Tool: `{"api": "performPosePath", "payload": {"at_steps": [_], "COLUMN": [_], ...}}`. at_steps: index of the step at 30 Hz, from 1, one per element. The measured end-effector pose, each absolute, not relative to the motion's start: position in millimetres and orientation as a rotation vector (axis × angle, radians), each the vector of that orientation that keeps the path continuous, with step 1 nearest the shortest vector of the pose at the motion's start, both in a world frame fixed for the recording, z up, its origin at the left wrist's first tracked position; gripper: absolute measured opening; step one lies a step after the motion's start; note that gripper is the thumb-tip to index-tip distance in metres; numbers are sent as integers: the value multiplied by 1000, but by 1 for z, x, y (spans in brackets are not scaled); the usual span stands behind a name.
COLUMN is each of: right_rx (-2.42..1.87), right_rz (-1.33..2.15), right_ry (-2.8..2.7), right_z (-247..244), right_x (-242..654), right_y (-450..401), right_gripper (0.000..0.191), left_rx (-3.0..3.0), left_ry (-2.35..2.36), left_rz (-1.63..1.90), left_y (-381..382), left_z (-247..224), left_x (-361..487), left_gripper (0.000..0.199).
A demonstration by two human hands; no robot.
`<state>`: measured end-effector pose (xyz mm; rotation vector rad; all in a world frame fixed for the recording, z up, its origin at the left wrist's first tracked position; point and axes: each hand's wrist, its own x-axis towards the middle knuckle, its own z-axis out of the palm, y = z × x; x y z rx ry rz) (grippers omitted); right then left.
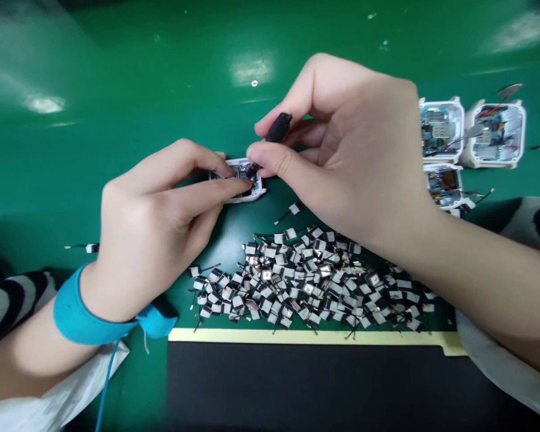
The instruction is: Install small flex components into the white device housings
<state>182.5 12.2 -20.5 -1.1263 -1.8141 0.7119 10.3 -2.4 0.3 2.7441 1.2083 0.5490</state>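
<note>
A small white watch-like case (pixel 258 193) with a circuit board inside lies on the green mat. My left hand (pixel 148 210) is closed on it, thumb and fingers pressing over its board and edge. In my right hand (pixel 355 138) a short black-handled tool (pixel 279 127) is pinched between thumb and fingers. Its dark lower end reaches down to the right side of the board, close to my left fingertip. The exact tip and the part it touches are too small to make out.
A pile of small white-and-black pieces with short cables (pixel 297 276) spreads below my hands. Open white cases with boards (pixel 495 135) stand at the right, partly behind my right hand. A yellow strip (pixel 297 337) edges a black surface in front. A blue wrist strap (pixel 90 318) trails a cord.
</note>
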Motion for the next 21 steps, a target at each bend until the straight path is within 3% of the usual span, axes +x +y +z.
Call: {"api": "performPosePath", "payload": {"at_steps": [8, 21], "right_rx": [-1071, -1133], "right_rz": [752, 734], "right_ry": [-1816, -1813], "right_z": [-20, -19], "right_x": [183, 182], "right_y": [12, 12], "right_gripper": [13, 20], "left_rx": [2776, 2759], "left_ry": [1214, 1208], "left_rz": [489, 521], "left_y": [-3, -3], "left_z": [-1, -2], "left_x": [9, 9], "left_gripper": [18, 19]}}
